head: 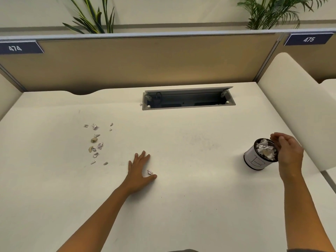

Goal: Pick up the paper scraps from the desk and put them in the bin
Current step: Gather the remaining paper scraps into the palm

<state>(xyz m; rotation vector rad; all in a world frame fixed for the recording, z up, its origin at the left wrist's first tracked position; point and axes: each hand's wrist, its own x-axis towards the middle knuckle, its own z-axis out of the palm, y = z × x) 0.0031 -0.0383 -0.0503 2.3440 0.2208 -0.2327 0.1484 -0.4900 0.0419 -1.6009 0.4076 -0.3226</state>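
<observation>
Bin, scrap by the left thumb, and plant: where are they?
Bin (253, 159): head view, on its white side wall.
Scrap (149, 172): head view, on its middle.
Plant (94, 19): head view, on its leaves.

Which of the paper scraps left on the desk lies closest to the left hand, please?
The lone scrap between the left hand's thumb and fingers; the others lie clustered farther left.

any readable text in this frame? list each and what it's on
"474": white digits on the dark blue tag at the left end of the partition top.
"475": white digits on the dark blue tag at the right end of the partition.
"B": one large hand-drawn letter on the white side of the bin, seen tilted.
Paper scraps on the desk: no print legible; too small.
</observation>
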